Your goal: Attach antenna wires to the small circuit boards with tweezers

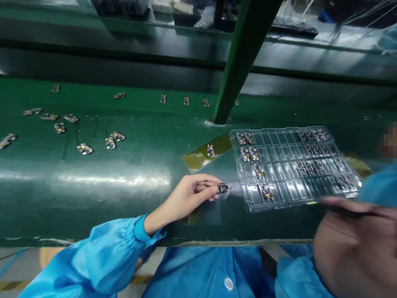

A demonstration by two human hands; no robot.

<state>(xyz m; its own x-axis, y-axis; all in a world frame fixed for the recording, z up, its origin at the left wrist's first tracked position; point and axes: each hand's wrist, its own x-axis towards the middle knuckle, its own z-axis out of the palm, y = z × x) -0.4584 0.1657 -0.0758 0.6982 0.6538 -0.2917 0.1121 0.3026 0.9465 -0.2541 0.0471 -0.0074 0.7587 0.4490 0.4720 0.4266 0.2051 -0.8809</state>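
Observation:
My left hand (197, 193) pinches a small dark circuit board (222, 188), and a thin wire runs from the board toward the tray. At the lower right, my right hand (353, 244) is blurred, its fingers closed around a slim dark tool (345, 212). Between and beyond the hands lies a clear plastic tray (252, 205) with rows of slots, several holding small boards at both ends. Left of the tray, another small board (211, 150) rests on a yellowish film strip (195, 160).
Loose small boards (84, 149) are scattered on the green bench (139, 153) at the left and along its back. A green post (235, 62) rises behind the tray. Part of another person in a blue sleeve (380, 186) shows at the right edge.

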